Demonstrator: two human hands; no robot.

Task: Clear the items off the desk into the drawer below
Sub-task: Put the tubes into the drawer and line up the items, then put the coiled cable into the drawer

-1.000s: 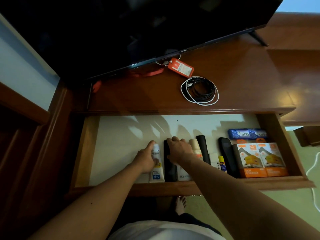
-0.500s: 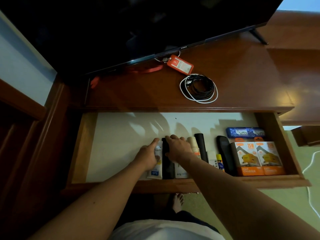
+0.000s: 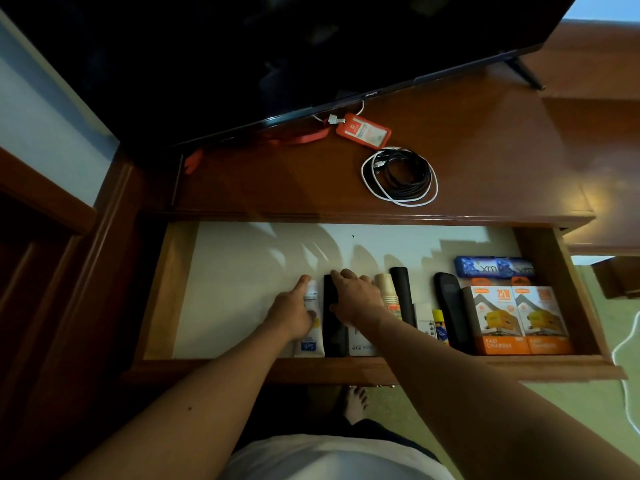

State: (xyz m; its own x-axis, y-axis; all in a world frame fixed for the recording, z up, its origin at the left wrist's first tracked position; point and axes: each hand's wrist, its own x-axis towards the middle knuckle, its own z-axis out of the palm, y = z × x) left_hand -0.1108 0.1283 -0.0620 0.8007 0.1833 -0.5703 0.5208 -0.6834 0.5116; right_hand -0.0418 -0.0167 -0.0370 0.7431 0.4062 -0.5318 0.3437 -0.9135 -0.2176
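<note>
Head view: drawer (image 3: 162, 299) pulled open at lower centre. Left hand (image 3: 294, 311) laid on white tube (image 3: 309, 337), index finger extended, remaining fingers curled against tube. Right hand (image 3: 356, 296) rested on black remote (image 3: 333, 320), fingers slightly spread. Orange charger boxes (image 3: 516, 320) stood at drawer's right. Farther up, coiled cables (image 3: 400, 176) and orange badge holder (image 3: 363, 130) left on desk (image 3: 485, 150) below TV (image 3: 277, 46).

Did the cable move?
No. The cable still lies just in front of the orange tag, same as before.
</note>
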